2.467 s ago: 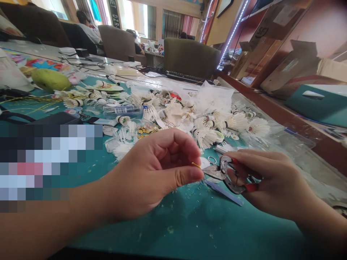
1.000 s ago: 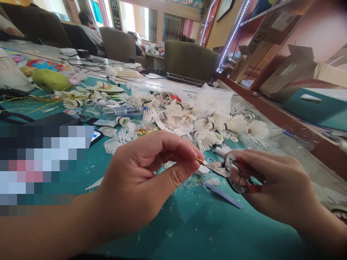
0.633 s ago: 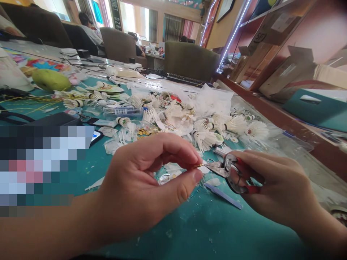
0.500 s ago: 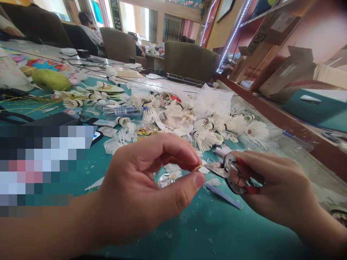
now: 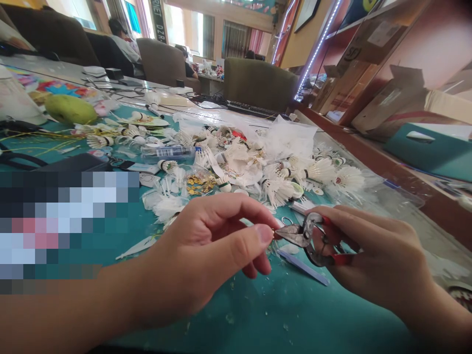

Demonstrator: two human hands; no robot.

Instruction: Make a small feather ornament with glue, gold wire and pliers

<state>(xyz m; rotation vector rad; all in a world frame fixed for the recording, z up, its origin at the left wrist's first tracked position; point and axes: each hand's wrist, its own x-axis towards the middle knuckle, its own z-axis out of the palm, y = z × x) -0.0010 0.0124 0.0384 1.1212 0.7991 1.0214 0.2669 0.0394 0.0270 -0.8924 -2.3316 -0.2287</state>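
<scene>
My left hand (image 5: pixel 208 250) pinches a small gold-coloured metal piece (image 5: pixel 273 234) between thumb and fingertips, which hide most of it. My right hand (image 5: pixel 387 250) is wrapped around a pair of red-handled pliers (image 5: pixel 295 235). The pointed jaws aim left and meet the gold piece at my left fingertips. Whether they grip it I cannot tell. Below the pliers, a flat blue-grey strip (image 5: pixel 303 268) lies on the green mat (image 5: pixel 258 319). A small metal ring (image 5: pixel 286 221) is just behind the jaws.
Several feather shuttlecocks (image 5: pixel 319 168) and a clear plastic bag (image 5: pixel 289 137) crowd the mat beyond my hands. Loose gold pieces (image 5: pixel 199 184) lie among them. A green fruit (image 5: pixel 70 109) sits far left; a teal box (image 5: pixel 429 150) stands right. People sit behind.
My left hand has turned and its thumb has come up over the gold piece, covering more of it. Its other fingers have curled lower. The pliers have barely moved.
</scene>
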